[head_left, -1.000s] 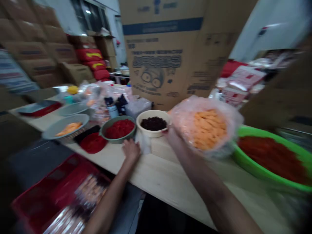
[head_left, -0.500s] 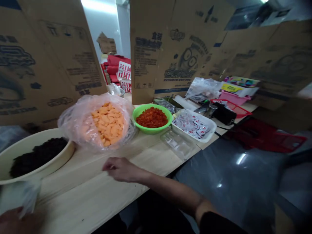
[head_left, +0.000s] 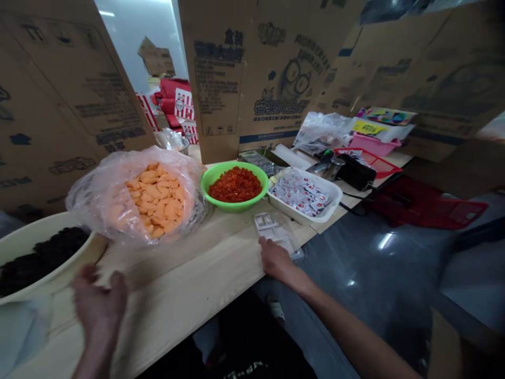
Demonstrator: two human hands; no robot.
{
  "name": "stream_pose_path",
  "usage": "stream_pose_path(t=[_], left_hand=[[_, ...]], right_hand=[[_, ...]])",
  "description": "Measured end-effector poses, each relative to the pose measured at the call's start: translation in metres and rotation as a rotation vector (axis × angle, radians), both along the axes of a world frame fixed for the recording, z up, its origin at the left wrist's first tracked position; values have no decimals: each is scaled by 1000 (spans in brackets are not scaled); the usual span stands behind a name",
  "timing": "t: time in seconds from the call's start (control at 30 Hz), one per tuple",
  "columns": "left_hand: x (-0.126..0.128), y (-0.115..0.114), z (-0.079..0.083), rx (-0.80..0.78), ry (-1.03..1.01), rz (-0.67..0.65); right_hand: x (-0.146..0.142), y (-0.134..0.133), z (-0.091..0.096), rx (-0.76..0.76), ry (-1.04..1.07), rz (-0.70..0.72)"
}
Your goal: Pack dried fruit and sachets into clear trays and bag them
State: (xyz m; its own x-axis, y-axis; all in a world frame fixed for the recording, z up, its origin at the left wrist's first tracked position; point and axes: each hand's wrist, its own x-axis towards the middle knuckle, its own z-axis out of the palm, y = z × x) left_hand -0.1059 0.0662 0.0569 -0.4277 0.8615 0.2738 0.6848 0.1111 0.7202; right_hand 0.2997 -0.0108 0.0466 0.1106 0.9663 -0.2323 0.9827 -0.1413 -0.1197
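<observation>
My right hand (head_left: pixel 277 259) is at the near-left edge of a clear plastic tray (head_left: pixel 276 227) with moulded compartments, its fingers closed on the rim. Over the table at left, my left hand (head_left: pixel 100 302) is slightly blurred, thumb and fingers apart, holding nothing. Beside it stands a cream basin (head_left: pixel 92 252) with dark, clumped pieces (head_left: pixel 47 258). Behind the left hand, an open plastic bag (head_left: pixel 94 192) holds orange wedge-shaped pieces (head_left: pixel 161 197). A green bowl (head_left: pixel 234 206) of small red-orange pieces (head_left: pixel 236 184) stands behind the tray.
A white tub (head_left: pixel 335 197) of small printed sachets (head_left: pixel 302 192) stands right of the green bowl. Farther right are a black pouch (head_left: pixel 358 171), a red basket (head_left: pixel 389 167) and a pink bin (head_left: pixel 374 145). Tall cardboard sheets (head_left: pixel 221 95) line the back. A pale plastic packet (head_left: pixel 23 329) lies at lower left.
My right hand has moved right from the table's middle to the clear tray. My left hand has left the pale plastic packet and moved right, opening. The view has shifted slightly.
</observation>
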Motion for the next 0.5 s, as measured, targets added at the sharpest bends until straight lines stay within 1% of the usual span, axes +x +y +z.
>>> stream_pose_path(t=[0.03,0.07,0.1,0.13,0.17,0.2,0.27,0.33,0.4,0.5], left_hand=[[28,-15,0,-77,-137,-99],[56,-30,-1,-234,-310,-284],[84,-43,-3,-388,-502,-388],[108,-53,-6,-505,-687,-416],[128,-60,-10,-576,-850,-397],[143,-64,-13,-581,-981,-358],[158,-64,-17,-538,-1145,-253],[157,-61,-18,-502,-1190,-213],[152,-56,-19,-511,-1146,-268],[146,-46,-24,-528,-954,-368]], right_hand=[[-18,-3,-5,32,53,49],[-37,-4,-8,69,109,93],[-56,-5,-11,99,167,129],[-73,-5,-12,112,225,162],[-89,-4,-12,112,277,189],[-102,-2,-12,106,321,215],[-119,1,-11,109,388,280],[-126,3,-11,148,441,340],[-126,3,-12,193,493,376],[-118,3,-12,232,592,376]])
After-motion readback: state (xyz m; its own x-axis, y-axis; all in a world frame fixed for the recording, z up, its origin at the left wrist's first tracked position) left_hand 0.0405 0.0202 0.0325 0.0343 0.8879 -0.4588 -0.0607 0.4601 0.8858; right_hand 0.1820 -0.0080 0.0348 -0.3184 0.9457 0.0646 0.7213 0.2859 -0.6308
